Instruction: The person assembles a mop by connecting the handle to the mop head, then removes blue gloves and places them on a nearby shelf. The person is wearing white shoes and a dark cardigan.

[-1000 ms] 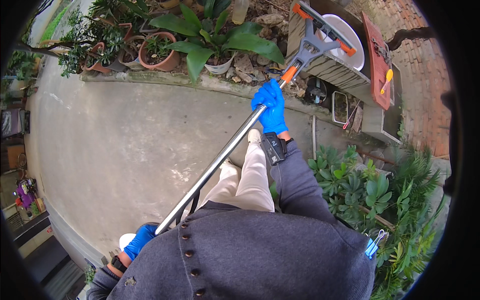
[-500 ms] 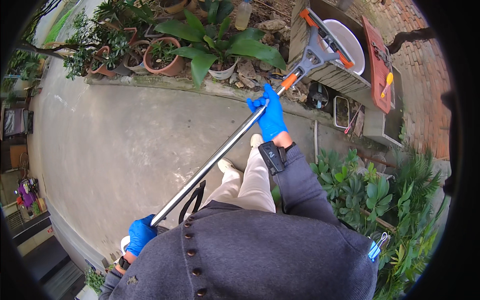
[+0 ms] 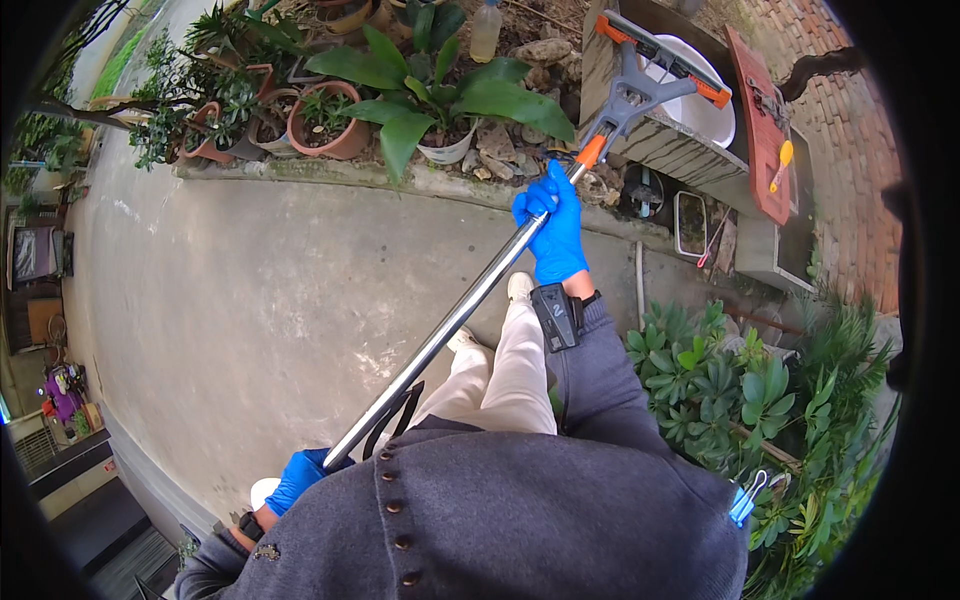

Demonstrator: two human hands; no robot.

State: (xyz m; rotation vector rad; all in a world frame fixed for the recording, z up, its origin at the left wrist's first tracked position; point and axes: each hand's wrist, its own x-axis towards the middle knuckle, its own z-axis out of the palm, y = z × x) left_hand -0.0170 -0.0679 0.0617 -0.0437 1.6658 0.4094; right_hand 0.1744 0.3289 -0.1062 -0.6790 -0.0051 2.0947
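Note:
A long-handled window squeegee with a shiny metal pole slants across my body. Its grey head with orange ends is up at the far right, in front of a white basin in a concrete trough. My right hand, in a blue glove, is closed round the pole just below the orange collar. Down by my waist at the left, my gloved left hand grips the pole's lower end. My sleeve partly hides that hand.
Potted plants line a low concrete kerb ahead. A red board leans at the trough, with a yellow-handled brush on it. Leafy shrubs grow close on my right. The grey concrete floor stretches to the left.
Both hands and the squeegee have shifted slightly to the right. The head now sits further over the white basin in the picture. My grip on the pole stays closed at both ends.

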